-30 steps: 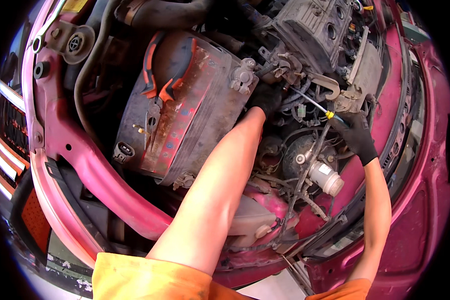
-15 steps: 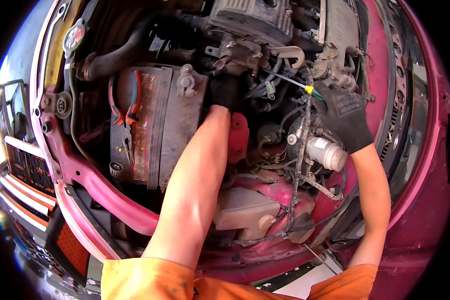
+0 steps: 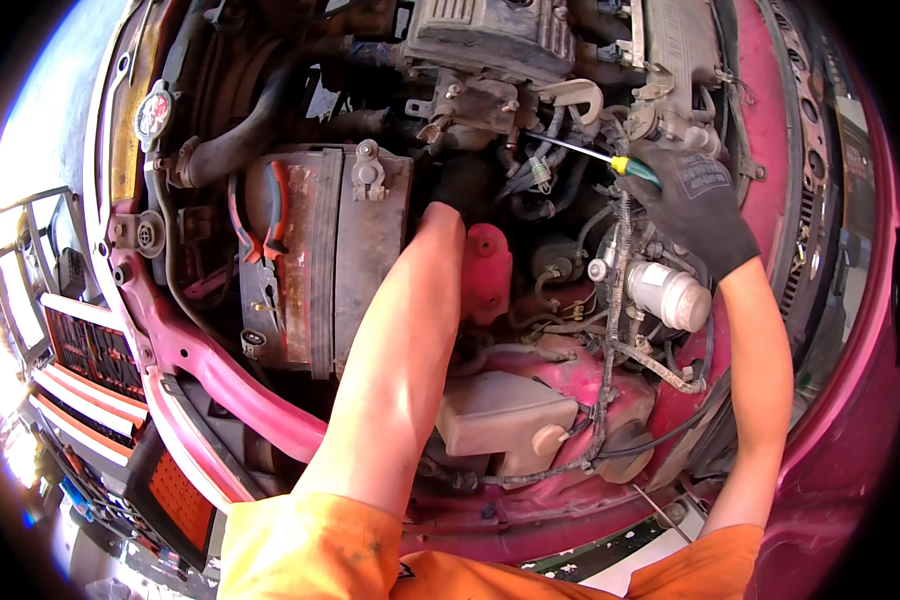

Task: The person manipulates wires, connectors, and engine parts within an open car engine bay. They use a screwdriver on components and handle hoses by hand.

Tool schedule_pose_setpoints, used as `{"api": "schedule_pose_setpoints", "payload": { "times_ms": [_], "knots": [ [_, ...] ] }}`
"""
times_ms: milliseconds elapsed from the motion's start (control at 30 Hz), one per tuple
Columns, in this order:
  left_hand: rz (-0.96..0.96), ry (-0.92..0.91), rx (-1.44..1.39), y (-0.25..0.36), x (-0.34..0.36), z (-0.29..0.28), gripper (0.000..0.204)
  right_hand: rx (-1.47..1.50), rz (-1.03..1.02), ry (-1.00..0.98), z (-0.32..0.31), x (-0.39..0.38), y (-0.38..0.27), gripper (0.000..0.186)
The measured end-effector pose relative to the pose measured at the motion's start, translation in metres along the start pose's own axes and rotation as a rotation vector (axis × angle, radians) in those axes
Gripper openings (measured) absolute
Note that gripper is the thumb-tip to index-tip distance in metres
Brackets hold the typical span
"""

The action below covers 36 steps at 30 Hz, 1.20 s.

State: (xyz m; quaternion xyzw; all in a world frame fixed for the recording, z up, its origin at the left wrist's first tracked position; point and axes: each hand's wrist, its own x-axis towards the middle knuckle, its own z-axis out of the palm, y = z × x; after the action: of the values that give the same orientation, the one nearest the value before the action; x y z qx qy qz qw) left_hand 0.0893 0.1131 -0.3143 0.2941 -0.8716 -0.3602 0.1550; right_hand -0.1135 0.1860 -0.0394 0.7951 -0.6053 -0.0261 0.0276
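Note:
A screwdriver [image 3: 634,170] with a yellow and green handle is gripped in my black-gloved right hand [image 3: 692,205]. Its thin shaft points left across cables and a hose beside the engine block [image 3: 490,38]. My left hand [image 3: 463,183], also in a black glove, reaches down into a dark gap between the battery [image 3: 370,270] and the engine parts. Its fingers are hidden in shadow, so what they touch does not show. On the battery's left side lie pliers [image 3: 276,215] with red and black handles.
A pink bracket [image 3: 486,272] stands right of my left wrist. A plastic reservoir [image 3: 505,412] and a silver cylinder [image 3: 672,297] sit nearer, with a wrapped wiring harness [image 3: 615,300] between them. The pink car body edge [image 3: 255,405] runs along the left; beyond it stands a tool cabinet [image 3: 100,375].
The whole view has shifted slightly, so the engine bay sits a little farther right. More of the screwdriver's handle shows below my right hand's fingers. My left hand stays in the gap.

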Motion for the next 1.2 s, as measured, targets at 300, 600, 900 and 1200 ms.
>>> {"api": "schedule_pose_setpoints", "payload": {
  "times_ms": [300,600,900,1200],
  "knots": [
    [-0.193,0.136,0.172,0.025,0.001,-0.001,0.018,-0.102,-0.093,-0.232,-0.077,0.001,0.0,0.026],
    [0.081,0.002,0.483,0.005,-0.001,-0.015,0.034,-0.216,0.115,-0.054,-0.088,-0.069,0.017,0.031],
    [0.263,-0.049,0.408,-0.006,-0.011,-0.036,0.044,0.023,0.254,0.148,-0.063,-0.073,0.026,0.027],
    [0.193,-0.179,0.142,0.022,0.002,-0.039,0.05,0.02,0.268,0.28,-0.06,-0.081,0.024,0.026]
  ]
}}
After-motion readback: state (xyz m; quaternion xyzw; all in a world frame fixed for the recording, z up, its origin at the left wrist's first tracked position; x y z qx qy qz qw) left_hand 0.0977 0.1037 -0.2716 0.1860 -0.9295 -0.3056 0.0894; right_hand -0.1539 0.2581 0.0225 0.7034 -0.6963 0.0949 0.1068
